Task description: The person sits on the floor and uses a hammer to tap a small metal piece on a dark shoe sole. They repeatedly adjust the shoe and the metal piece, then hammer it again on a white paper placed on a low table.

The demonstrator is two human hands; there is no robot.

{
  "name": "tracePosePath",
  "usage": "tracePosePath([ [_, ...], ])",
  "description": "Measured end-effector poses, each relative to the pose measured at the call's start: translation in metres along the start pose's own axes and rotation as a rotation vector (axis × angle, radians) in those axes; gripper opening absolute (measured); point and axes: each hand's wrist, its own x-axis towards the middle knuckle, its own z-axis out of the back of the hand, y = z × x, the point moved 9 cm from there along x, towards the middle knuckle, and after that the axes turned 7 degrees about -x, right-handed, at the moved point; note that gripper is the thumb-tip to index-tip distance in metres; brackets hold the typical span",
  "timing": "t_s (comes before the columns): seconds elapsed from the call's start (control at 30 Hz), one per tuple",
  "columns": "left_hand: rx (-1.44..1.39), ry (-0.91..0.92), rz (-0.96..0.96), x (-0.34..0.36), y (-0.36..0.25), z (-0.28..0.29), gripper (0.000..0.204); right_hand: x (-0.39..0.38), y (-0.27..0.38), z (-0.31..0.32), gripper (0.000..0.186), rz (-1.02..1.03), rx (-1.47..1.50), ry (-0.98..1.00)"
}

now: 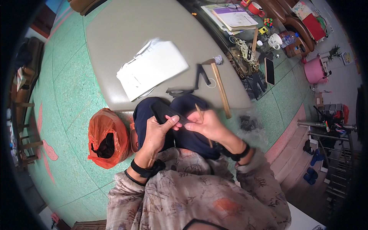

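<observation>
Over my lap, my left hand (160, 129) is closed on a flat black strip (159, 110), thumb on top. My right hand (209, 124) pinches the strip's other end. A thin wooden stick (199, 111) passes through the right hand, its ends showing above and below the fingers. Just beyond my knees, on a grey padded surface (142, 28), lie black bent strips (201, 74), a long wooden strip (221, 91) and a pale thin ring. Farther off is a stack of white sheets (153, 67).
An orange plastic bag (109, 132) with dark contents stands left of my legs. On the right, a glass table holds books (234, 17), a white mug (274, 40), cord (247, 50) and a phone (269, 71). A clear bag (249, 124) lies near my right knee.
</observation>
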Motion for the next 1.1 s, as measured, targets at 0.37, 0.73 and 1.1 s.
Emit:
tracePosePath([
  [0.37, -0.207, -0.081, 0.029, 0.004, 0.003, 0.002, 0.01, -0.001, 0.006, -0.011, 0.024, -0.046, -0.138, -0.04],
  [0.73, -0.143, -0.16, -0.158, 0.007, -0.024, 0.012, 0.018, -0.014, 0.01, -0.021, 0.015, -0.042, -0.073, 0.089],
  [1.1, -0.071, -0.077, -0.102, 0.008, -0.013, -0.001, 0.02, 0.006, -0.002, -0.019, 0.018, 0.013, 0.004, -0.005],
])
